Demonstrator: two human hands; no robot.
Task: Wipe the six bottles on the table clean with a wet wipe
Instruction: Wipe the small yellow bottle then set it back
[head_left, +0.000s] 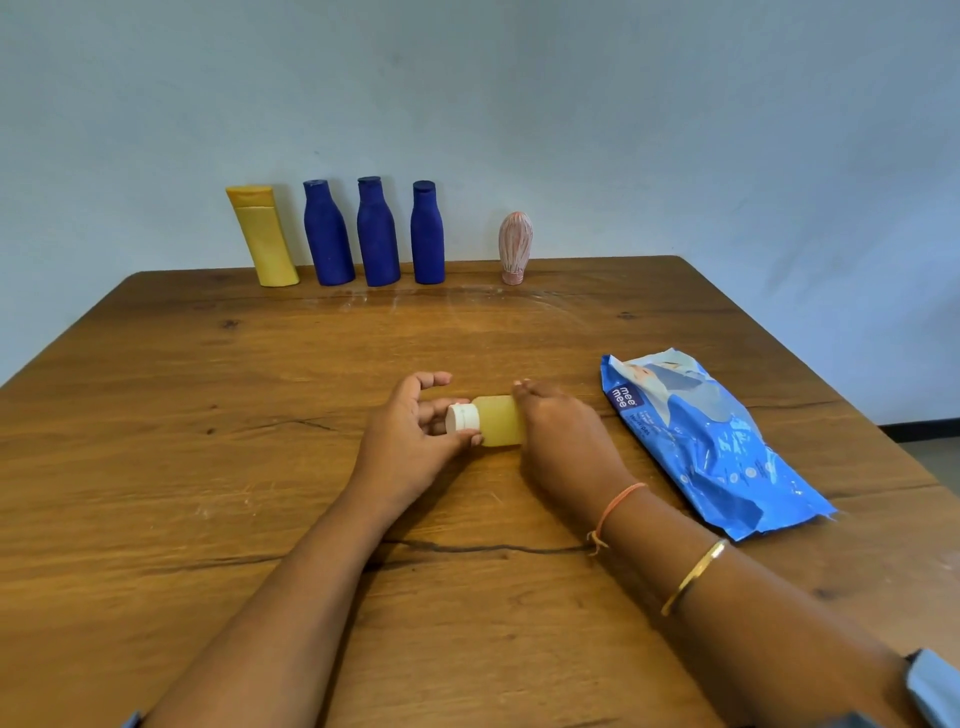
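Obs.: 1 small yellow bottle (501, 420) is held on its side over the middle of the table (208, 467), low and close to the wood; contact with the surface cannot be told. The left hand (410, 441) grasps the white cap (463, 417) end, thumb below and fingers curled round the far side. The right hand (561, 436) is closed over the base end, with the back of the hand toward the camera. Holding it at both ends leaves the body bare and likely lets it be turned for wiping, or the cap checked for tightness. No wipe is visible in either hand, though the right palm is hidden. The blue wipes pack (711, 441) lies flat just to the right of the right hand, within easy reach, probably placed there for that reason. The other 5 stand in a row at the far edge by the wall (623, 130), out of the working area: a tall yellow bottle (264, 236), then 3 blue bottles (377, 234), then, slightly apart, a pink-streaked bottle (515, 247) standing cap-down. Judgement: this is bottle 1 of 6 in hand and a wipe is yet to be drawn. Risk: the smooth, round body may roll if it is set down.
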